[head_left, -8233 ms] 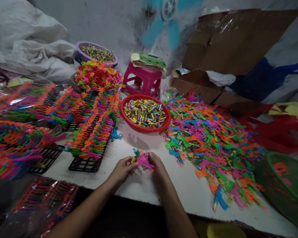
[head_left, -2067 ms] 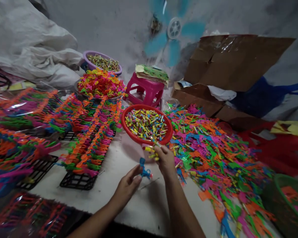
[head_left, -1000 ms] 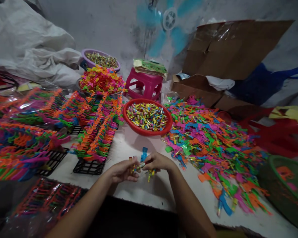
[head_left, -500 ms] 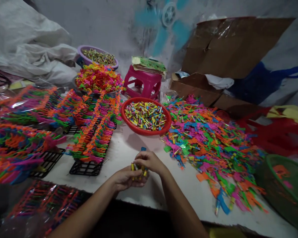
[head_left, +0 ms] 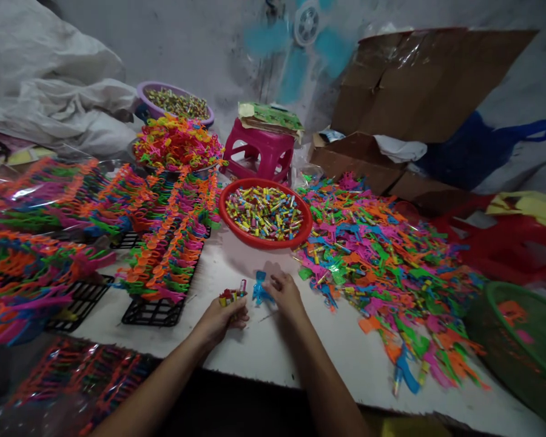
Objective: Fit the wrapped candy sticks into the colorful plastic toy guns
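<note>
My left hand (head_left: 221, 315) is closed around a small bunch of coloured tubes (head_left: 231, 295) that stick up from the fist. Just to its right, my right hand (head_left: 286, 292) pinches a small blue plastic toy piece (head_left: 258, 288) held low over the white tabletop (head_left: 273, 346). Behind both hands stands a red bowl (head_left: 231, 218) full of the same small coloured tubes.
A wide heap of coloured plastic toy pieces (head_left: 382, 267) covers the table's right side. Rows of assembled pieces on black racks (head_left: 152, 309) fill the left. A pink stool (head_left: 260, 152), purple bowl (head_left: 142, 97), cardboard boxes (head_left: 418, 85) and a fan (head_left: 306, 24) stand behind; a green basket (head_left: 528, 340) sits right.
My hands were pressed together over the tubes half a second ago. Now they are apart: the left keeps the tubes, the right holds the blue piece a little farther out.
</note>
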The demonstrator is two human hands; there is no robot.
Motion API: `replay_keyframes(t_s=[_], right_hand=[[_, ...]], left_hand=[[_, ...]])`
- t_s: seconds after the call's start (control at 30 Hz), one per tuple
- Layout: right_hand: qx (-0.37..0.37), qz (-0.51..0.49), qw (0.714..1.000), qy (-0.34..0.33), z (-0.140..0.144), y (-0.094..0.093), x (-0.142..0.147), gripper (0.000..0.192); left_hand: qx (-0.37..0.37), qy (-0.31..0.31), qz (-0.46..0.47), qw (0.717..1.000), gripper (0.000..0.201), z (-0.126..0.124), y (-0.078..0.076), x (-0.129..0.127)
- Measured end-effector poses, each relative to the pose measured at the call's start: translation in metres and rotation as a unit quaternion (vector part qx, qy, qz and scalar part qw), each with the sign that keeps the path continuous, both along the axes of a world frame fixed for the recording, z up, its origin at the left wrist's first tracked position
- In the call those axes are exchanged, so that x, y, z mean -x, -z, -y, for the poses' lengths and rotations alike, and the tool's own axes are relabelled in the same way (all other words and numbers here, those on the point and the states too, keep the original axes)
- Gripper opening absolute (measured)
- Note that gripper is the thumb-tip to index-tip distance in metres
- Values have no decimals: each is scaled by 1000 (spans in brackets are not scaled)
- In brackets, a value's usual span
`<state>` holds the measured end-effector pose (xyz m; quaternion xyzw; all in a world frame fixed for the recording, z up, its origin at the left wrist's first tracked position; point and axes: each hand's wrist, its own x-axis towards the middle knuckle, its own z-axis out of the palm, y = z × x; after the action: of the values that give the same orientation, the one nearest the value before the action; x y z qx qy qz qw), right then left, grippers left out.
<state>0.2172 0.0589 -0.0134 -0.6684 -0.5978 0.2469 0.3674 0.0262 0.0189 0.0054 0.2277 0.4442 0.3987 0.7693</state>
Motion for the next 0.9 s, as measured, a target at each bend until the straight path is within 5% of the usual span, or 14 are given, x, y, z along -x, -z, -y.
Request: replay_keyframes(t_s=[0.13,0.23,0.43,0.6,0.9], right_hand=[[-21,118,990,-74,10,1,7,40],[-17,141,984,-110,17,0,7,24],[-51,-33,992,-110,34,-5,16,9],[-84,-90,983,-138,49,-28,27,6],[-67,-241,956,-152,58,-60,20,8]], left_hand=[[-11,-27,-25,999,32,0,4,-1],[-17,-32,-42,998,30,-1,3,-1],[-32,-61,-79,994,36,-3,1,-10],[-56,-61,-75,994,34,-6,-6,-13],[-116,-17,-61,991,20,3,-42,-5]])
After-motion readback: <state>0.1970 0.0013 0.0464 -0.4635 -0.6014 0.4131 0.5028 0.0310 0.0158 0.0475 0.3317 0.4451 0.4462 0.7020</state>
